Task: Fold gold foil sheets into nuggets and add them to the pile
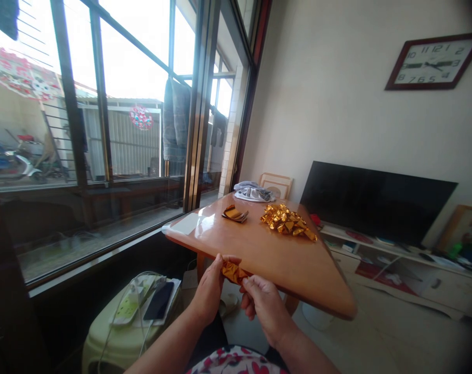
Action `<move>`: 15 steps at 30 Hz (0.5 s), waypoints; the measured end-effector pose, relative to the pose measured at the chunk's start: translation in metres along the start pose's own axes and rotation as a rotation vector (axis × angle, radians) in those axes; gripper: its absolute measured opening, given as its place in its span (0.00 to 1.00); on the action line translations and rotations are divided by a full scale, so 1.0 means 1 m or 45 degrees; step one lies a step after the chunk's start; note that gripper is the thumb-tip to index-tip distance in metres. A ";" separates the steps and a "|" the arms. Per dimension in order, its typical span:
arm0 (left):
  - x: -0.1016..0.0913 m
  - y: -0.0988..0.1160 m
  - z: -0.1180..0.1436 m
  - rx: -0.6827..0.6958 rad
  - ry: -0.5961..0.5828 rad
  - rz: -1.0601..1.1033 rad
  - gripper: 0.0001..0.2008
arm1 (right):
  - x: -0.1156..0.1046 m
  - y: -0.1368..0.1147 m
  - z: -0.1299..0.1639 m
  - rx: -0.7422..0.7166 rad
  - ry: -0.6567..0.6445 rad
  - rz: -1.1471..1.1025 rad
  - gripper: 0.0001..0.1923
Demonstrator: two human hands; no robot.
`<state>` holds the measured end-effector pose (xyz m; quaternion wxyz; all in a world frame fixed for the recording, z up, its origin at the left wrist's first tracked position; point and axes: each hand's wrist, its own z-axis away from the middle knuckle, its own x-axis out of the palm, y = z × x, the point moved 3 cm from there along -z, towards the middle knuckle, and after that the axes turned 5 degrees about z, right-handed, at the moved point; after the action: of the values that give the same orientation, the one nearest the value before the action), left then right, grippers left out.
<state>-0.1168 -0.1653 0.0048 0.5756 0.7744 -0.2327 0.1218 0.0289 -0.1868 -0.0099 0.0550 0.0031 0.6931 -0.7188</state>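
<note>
Hands: left (209, 291) and right (264, 301) both pinch gold foil (233, 271) | fold: press creases firm, edges aligned | pile (287, 220) on table (283, 259)

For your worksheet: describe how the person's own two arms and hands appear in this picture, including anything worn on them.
Both forearms are bare, with no sleeves reaching them. The left hand and right hand show no gloves, and no rings, watch or bracelet can be made out. A garment with a red and dark floral print on white shows at the bottom edge, between the arms.
</note>
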 end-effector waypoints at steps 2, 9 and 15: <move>-0.004 0.002 0.000 0.044 0.029 -0.164 0.24 | -0.007 0.001 -0.003 -0.054 0.065 0.053 0.24; -0.013 -0.002 -0.001 0.344 -0.008 -0.704 0.19 | -0.032 0.001 -0.010 -0.359 0.332 0.481 0.22; -0.013 -0.013 -0.005 0.222 0.006 -0.757 0.15 | -0.036 -0.009 -0.003 -0.611 0.479 0.878 0.19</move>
<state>-0.1209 -0.1545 -0.0097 0.5180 0.8546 0.0168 -0.0305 0.0641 -0.1809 0.0021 0.1634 0.3512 0.7963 -0.4645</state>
